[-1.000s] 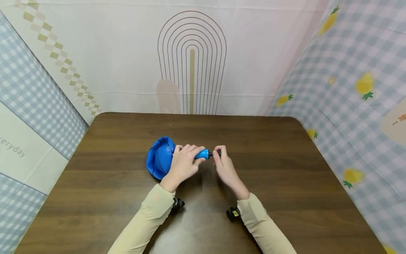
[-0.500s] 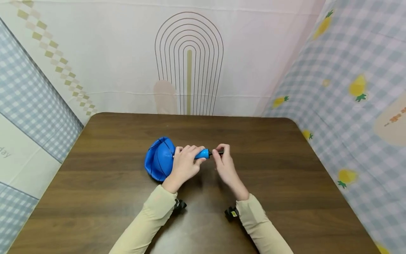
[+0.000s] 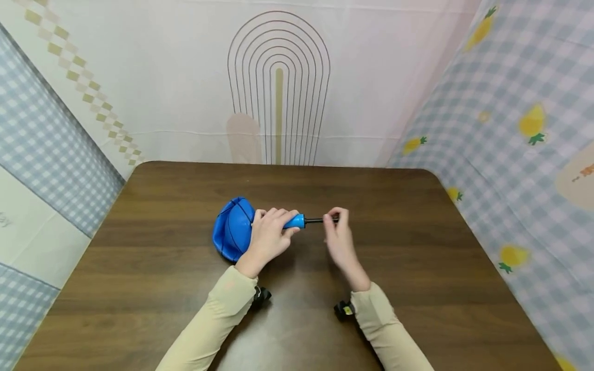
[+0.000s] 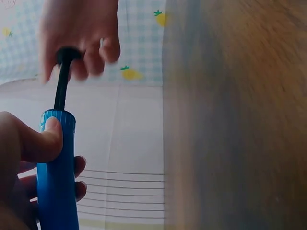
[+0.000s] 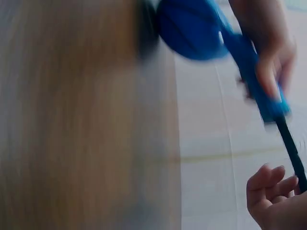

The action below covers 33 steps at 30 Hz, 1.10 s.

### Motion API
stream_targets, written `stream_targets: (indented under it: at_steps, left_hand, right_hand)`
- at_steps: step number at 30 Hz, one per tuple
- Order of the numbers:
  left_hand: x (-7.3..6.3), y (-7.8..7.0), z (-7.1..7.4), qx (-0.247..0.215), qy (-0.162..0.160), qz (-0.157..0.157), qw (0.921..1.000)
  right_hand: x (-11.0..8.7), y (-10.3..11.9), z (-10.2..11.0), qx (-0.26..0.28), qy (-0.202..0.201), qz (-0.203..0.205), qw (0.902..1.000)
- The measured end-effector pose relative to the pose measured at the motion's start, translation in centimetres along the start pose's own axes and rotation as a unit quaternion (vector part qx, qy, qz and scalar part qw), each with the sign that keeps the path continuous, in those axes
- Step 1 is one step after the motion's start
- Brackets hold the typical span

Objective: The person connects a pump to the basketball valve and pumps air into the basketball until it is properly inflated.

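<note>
A blue hand pump point(image 4: 58, 182) lies level above the table, its black rod point(image 3: 314, 220) drawn out of the barrel. My left hand point(image 3: 269, 234) wraps round the barrel, with the thumb along it near the rod end. At the rod's outer end, my right hand point(image 3: 341, 239) grips the black handle point(image 4: 68, 54) with curled fingers. Left of the pump sits a blue ball point(image 3: 235, 229) with black seam lines, dented and partly collapsed. The pump's tip points at the ball; my left hand hides most of where they meet.
Everything is over a dark brown wooden table point(image 3: 185, 314). Behind it hangs a pale patterned cloth point(image 3: 362, 77), with a checked cloth point(image 3: 501, 170) printed with yellow fruit on the right. Black cameras point(image 3: 344, 310) are strapped at both wrists.
My right hand has moved right, pulling the handle away, so a longer stretch of black rod shows. The left hand and the ball stay about where they were.
</note>
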<state>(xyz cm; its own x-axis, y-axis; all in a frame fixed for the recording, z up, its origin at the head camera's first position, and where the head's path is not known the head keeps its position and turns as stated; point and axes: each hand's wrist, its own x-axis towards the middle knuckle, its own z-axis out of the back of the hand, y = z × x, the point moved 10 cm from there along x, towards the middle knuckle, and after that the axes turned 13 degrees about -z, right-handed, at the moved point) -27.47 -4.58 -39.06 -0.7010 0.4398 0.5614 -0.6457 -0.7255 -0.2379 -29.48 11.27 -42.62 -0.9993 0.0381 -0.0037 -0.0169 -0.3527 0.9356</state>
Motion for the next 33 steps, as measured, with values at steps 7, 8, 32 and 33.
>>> stream_targets:
  at_steps: [7,8,32,33]
  left_hand:
    - [0.7,-0.8,0.4,-0.013,-0.007,-0.034,0.9993]
    - [0.7,-0.7,0.5,-0.012,-0.006,-0.034,0.9993]
    - [0.8,1.1,2.2,-0.002,0.021,-0.021,0.9995]
    - [0.8,1.2,2.3,-0.003,0.021,-0.017,0.9996]
  right_hand:
    - [-0.6,1.5,-2.9,-0.065,0.062,0.051,0.9946]
    - [-0.5,1.6,-2.3,-0.073,0.053,0.052,0.9946]
    - [0.7,1.7,1.6,-0.152,-0.025,0.058,0.9864]
    - [0.9,1.5,2.0,-0.138,-0.028,0.051,0.9888]
